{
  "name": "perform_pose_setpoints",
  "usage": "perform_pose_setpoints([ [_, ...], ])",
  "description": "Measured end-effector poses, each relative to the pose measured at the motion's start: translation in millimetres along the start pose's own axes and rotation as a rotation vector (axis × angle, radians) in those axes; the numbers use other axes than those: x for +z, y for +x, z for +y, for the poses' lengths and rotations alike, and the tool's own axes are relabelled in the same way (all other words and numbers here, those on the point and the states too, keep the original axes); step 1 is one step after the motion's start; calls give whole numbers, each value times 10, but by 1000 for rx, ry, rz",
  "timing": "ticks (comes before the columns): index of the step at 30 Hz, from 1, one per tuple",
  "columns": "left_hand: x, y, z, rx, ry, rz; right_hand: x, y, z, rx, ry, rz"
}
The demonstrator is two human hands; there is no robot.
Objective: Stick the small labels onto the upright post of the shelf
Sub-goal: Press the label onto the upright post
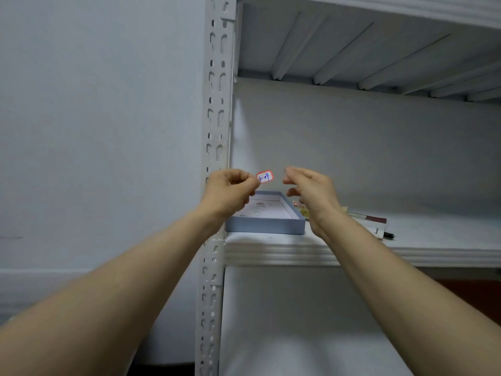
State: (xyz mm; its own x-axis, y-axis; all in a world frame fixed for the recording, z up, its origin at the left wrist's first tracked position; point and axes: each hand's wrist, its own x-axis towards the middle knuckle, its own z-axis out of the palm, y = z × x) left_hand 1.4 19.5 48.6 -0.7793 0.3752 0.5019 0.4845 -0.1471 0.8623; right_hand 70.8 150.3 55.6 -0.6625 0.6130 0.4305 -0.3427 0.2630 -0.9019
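A white perforated upright post point(217, 104) runs from top to bottom at the left end of the shelf. My left hand point(230, 191) is raised in front of the post and pinches a small white label with a red border and blue writing point(265, 177) by its left edge. Just right of the label, my right hand point(309, 191) hovers with its fingers apart and holds nothing. A second red-bordered label point(297, 204) peeks out behind my right hand, on the shelf.
A shallow blue-grey box lid point(268, 225) lies on the white shelf board point(406, 253) near the post. A dark red booklet and a black pen point(379, 226) lie to its right. Another shelf board hangs overhead. A pale wall fills the left.
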Motion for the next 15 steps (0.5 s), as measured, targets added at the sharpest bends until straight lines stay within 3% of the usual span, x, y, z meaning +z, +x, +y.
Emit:
perform_pose_setpoints([
  [5, -200, -82, -109, 1, 39, 7, 179, -143, 75, -29, -67, -154],
  [15, -415, -175, -321, -79, 46, -4, 364, -284, 241, -24, -79, -192],
])
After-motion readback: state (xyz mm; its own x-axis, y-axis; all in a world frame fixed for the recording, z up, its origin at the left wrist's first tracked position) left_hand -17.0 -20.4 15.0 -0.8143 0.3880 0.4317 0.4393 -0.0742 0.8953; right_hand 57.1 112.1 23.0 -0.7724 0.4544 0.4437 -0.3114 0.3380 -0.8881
